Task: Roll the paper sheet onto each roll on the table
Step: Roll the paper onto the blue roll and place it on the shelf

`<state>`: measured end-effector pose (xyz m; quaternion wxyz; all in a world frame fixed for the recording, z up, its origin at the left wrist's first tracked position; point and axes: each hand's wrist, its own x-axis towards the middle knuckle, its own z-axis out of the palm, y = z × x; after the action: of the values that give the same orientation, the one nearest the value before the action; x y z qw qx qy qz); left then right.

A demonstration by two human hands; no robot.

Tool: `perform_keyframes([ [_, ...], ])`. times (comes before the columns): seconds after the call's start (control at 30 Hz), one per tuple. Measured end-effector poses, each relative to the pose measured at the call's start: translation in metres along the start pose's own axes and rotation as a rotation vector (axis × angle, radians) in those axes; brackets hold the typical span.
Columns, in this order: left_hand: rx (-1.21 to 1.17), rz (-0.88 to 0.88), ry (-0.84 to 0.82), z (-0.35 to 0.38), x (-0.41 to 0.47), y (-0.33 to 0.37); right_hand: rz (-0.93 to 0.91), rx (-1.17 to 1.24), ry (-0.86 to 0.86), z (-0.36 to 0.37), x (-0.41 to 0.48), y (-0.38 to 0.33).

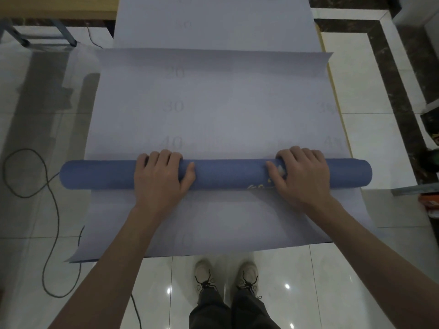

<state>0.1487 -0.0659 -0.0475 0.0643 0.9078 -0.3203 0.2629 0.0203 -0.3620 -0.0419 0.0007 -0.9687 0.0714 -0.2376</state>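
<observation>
A long blue roll [99, 175] lies crosswise on a wide pale sheet of paper [225, 110] that covers the table. Faint numbers 20, 30 and 40 show through the sheet. My left hand [161, 176] grips the roll left of its middle, fingers curled over the far side and thumb along the top. My right hand [301, 174] grips it right of the middle in the same way, next to a small yellow mark on the roll. The sheet's near edge [190, 250] hangs over the table's front toward me.
A second pale sheet [213, 22] lies farther back, under the first one's far edge. A dark cable [51, 205] loops over the tiled floor at the left. Table legs [64, 32] stand at far left. My shoes [225, 274] are below the front edge. Dark objects sit at right [430, 136].
</observation>
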Motion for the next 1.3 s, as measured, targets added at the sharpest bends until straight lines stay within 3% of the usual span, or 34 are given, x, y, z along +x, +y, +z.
perform_keyframes([
  [0.8, -0.009, 0.004, -0.013, -0.004, 0.004, 0.004, 0.041, -0.05, -0.003, 0.0, 0.002, -0.005],
  [1.3, 0.028, 0.099, -0.031, -0.003, -0.003, 0.007, 0.036, -0.004, 0.015, -0.003, 0.003, -0.009],
])
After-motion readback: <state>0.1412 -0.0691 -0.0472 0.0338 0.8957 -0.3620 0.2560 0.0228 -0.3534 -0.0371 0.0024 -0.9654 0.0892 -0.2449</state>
